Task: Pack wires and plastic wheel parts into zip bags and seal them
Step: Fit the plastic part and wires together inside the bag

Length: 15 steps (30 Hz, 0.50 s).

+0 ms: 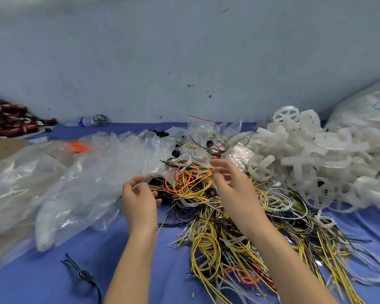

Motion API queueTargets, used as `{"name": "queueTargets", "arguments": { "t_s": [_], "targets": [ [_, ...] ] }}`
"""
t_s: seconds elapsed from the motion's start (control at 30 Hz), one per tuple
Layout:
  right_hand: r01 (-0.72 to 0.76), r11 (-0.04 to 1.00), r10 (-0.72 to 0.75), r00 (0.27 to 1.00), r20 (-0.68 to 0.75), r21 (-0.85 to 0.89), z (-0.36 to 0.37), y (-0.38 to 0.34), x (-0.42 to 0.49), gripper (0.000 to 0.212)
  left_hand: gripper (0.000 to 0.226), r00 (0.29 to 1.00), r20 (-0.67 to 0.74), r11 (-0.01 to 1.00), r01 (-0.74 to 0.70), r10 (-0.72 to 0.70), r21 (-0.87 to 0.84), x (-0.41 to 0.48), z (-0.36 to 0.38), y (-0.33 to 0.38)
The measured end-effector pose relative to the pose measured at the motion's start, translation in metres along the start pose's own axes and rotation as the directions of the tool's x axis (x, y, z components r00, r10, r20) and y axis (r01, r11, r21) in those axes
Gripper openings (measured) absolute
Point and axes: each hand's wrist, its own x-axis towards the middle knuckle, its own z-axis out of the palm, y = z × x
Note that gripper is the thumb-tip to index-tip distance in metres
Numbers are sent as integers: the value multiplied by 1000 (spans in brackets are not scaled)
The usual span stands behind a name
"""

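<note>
Fingers (138, 179) of the left hand (139, 200) pinch a clear zip bag (101, 172) mid-counter; the right hand (233, 187) hovers loosely spread, empty, over the wires (217, 227). Packing looks barely begun: wires and plastic wheel parts (316, 154) toward the counter's right edge lie heaped, and no sealed bag shows.

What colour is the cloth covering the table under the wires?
Blue cloth, clearest in the head view.

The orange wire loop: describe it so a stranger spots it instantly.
Start at the big tangled wire pile on the blue table. Look at its far left edge, between the two hands. The orange wire loop lies there on top, the only bright orange coil among yellow and grey ones.
</note>
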Motion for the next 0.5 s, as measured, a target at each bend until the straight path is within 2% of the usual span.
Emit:
{"name": "queueTargets", "arguments": {
  "t_s": [0.13, 0.2, 0.23, 0.3, 0.37, 0.43, 0.5],
  "targets": [
    [-25, 996, 29, 998, -54, 82, -11, 3, 10, 22, 22, 983, 123, 962, -162, 138, 217, 8, 12, 1],
    [-47, 995, 53, 996, -70, 93, -14, 6, 10, 23, 22, 954, 115, 893, -298, 276, 337, 7, 11, 1],
    [-53, 995, 59, 995, -74, 86, -16, 7, 10, 24, 24, 926, 99, 819, -370, 366, 439, 7, 9, 2],
    [-54, 997, 58, 996, -74, 57, -17, 9, 9, 25, 28, 847, 126, 583, -456, 517, 672, 7, 4, 3],
    [-26, 999, 24, 997, -72, -24, -18, 10, 7, 24, 32, 826, 223, 413, -469, 518, 781, 9, -1, 1],
    [15, 993, -24, 997, -74, -117, -20, 11, 7, 25, 35, 846, 301, 352, -471, 440, 809, 16, -8, -4],
    [34, 987, -46, 996, -74, -159, -20, 9, 7, 26, 38, 859, 321, 340, -463, 398, 818, 23, -18, -8]
  ]
}}
